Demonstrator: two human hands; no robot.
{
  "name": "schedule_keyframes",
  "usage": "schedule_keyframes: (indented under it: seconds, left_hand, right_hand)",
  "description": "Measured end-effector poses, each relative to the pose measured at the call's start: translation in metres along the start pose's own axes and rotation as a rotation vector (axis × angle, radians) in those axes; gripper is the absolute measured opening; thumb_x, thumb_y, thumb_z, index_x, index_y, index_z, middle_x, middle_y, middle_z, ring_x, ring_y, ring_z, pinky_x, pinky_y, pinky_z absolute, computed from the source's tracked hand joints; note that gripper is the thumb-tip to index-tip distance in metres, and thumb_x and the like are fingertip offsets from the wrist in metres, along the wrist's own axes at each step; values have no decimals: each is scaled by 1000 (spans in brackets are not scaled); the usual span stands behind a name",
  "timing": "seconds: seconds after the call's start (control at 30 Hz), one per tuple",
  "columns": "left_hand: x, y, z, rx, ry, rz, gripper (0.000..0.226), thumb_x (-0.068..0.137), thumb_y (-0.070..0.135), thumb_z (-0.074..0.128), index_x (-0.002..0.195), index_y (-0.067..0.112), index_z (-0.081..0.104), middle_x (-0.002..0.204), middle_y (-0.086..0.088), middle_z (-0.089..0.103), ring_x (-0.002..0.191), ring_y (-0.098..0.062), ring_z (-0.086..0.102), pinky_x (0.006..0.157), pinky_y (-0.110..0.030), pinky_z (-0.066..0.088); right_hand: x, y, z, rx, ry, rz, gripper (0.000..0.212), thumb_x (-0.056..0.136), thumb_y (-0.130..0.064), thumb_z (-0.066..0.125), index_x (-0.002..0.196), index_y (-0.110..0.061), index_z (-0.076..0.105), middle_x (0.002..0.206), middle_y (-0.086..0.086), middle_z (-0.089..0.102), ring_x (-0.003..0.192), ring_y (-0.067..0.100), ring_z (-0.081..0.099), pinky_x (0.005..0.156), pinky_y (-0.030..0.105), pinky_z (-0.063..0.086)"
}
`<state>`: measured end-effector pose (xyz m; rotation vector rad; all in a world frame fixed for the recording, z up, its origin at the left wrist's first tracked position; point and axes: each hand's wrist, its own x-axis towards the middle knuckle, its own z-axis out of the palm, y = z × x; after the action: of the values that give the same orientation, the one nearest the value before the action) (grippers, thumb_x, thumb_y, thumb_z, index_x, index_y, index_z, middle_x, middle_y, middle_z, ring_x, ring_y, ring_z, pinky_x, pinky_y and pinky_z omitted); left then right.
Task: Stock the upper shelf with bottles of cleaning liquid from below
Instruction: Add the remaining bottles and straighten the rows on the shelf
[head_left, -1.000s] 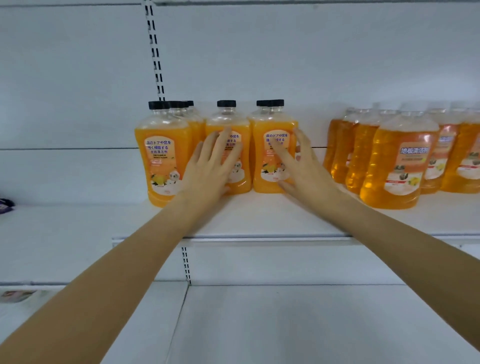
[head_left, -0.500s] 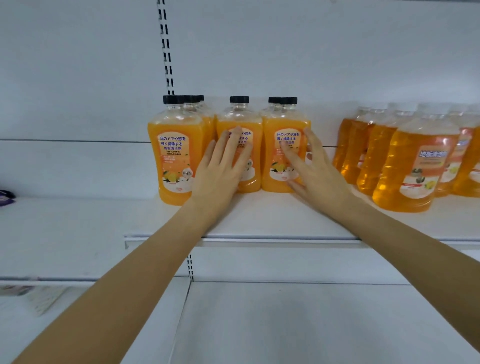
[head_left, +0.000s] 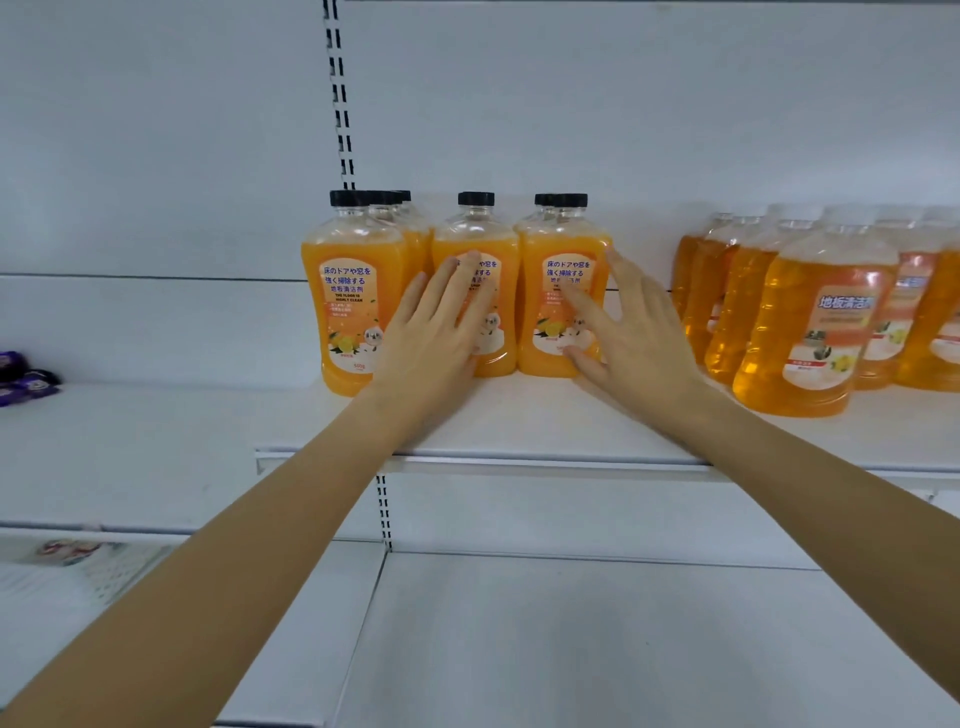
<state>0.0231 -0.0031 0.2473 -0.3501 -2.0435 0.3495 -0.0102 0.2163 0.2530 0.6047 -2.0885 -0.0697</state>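
Upright black-capped orange bottles (head_left: 358, 296) stand grouped on the upper shelf (head_left: 519, 431).

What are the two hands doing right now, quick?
Left hand: open, straight fingers flat on the middle black-capped bottle.
Right hand: open, fingers spread against the right black-capped bottle.

The left hand (head_left: 431, 332) covers most of the label on the middle orange bottle (head_left: 475, 236). The right hand (head_left: 634, 332) hides part of the label on the right orange bottle (head_left: 540, 312). Beyond the left hand, the rear bottles (head_left: 415, 244) show only caps and slivers. Right of the right hand, the amber bottles (head_left: 810, 322) run off the edge, their small print blurred. Far left of the left hand, the purple packets (head_left: 21, 379) are cut off.
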Motion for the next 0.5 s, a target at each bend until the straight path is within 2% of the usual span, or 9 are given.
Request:
schedule_keyframes:
  seconds: [0.07, 0.13, 0.27, 0.4, 0.47, 0.5]
  left_hand:
    - [0, -7, -9, 19, 49, 22, 48, 81, 19, 57, 127, 5, 54, 138, -18, 49, 127, -35, 48, 104, -47, 37]
    - [-2, -19, -19, 26, 98, -7, 47, 82, 24, 49, 125, 7, 55, 137, -17, 50, 127, -35, 47, 105, -47, 36]
    - [-20, -48, -30, 7, 156, -127, 56, 76, 24, 52, 130, 10, 48, 142, -20, 42, 133, -39, 36, 105, -55, 28]
    - [-39, -70, -30, -65, 22, -251, 67, 75, 38, 53, 136, 18, 35, 149, -22, 30, 135, -48, 26, 95, -68, 31]
    - [-45, -75, -28, -181, -55, -272, 74, 76, 43, 53, 142, 25, 25, 153, -22, 18, 133, -50, 28, 91, -67, 39]
    - [-47, -76, -27, -259, -75, -265, 76, 77, 42, 55, 144, 27, 21, 154, -21, 11, 130, -49, 33, 88, -62, 46]
  right_hand:
    - [5, -2, -5, -27, 47, -35, 55, 81, -36, 56, 131, -15, 47, 137, 30, 42, 120, 47, 46, 95, 56, 41]
    - [12, -10, -10, 12, 80, -72, 54, 80, -36, 54, 130, -14, 49, 134, 28, 45, 118, 45, 48, 96, 54, 41]
    - [24, -42, -15, 119, 96, -137, 54, 79, -38, 48, 127, -14, 50, 130, 27, 49, 114, 45, 51, 93, 53, 43]
    - [29, -71, -8, 159, 17, -155, 58, 76, -35, 59, 129, -14, 51, 135, 25, 46, 118, 43, 49, 97, 54, 40]
    - [31, -80, -3, 188, -25, -127, 61, 78, -31, 65, 134, -16, 46, 141, 24, 39, 126, 42, 40, 102, 55, 34]
    - [32, -84, 0, 201, -52, -99, 64, 79, -30, 66, 137, -17, 43, 146, 22, 33, 132, 41, 34, 105, 54, 31]
